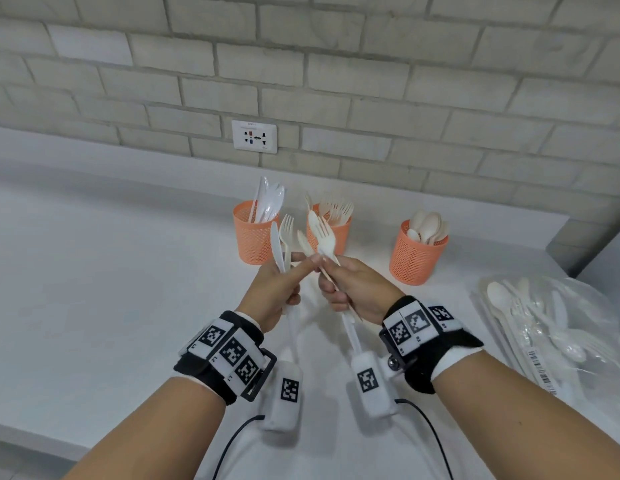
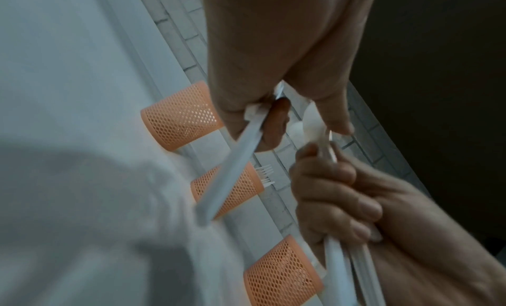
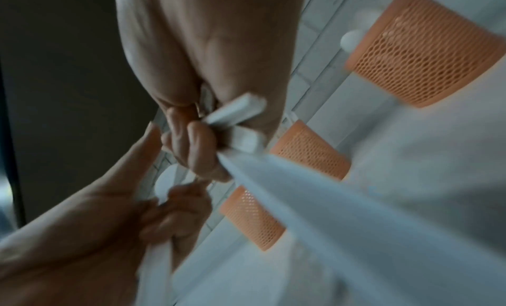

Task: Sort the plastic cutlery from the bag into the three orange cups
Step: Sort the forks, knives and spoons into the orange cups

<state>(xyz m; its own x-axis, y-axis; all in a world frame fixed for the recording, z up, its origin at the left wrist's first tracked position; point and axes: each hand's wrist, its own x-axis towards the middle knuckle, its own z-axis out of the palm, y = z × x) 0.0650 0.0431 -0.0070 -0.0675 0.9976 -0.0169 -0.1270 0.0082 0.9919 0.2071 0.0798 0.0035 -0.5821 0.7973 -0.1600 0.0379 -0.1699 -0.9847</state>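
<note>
Three orange mesh cups stand by the wall: the left cup (image 1: 254,237) holds white knives, the middle cup (image 1: 332,237) forks, the right cup (image 1: 417,256) spoons. In front of them my left hand (image 1: 294,268) grips a white knife (image 1: 274,242) and a white fork (image 1: 287,228) upright. Its thumb and forefinger reach across to the cream bundle. My right hand (image 1: 336,273) grips that bundle of cream forks and knives (image 1: 323,233). The wrist views show both fists (image 2: 263,120) (image 3: 197,142) curled round the handles. The clear bag (image 1: 557,327) of cutlery lies at the right.
The white counter (image 1: 111,271) runs back to a grey brick wall with a socket plate (image 1: 254,136). The counter's front edge is close below my forearms. Cables hang from both wrist cameras. The bag reaches the right edge of the view.
</note>
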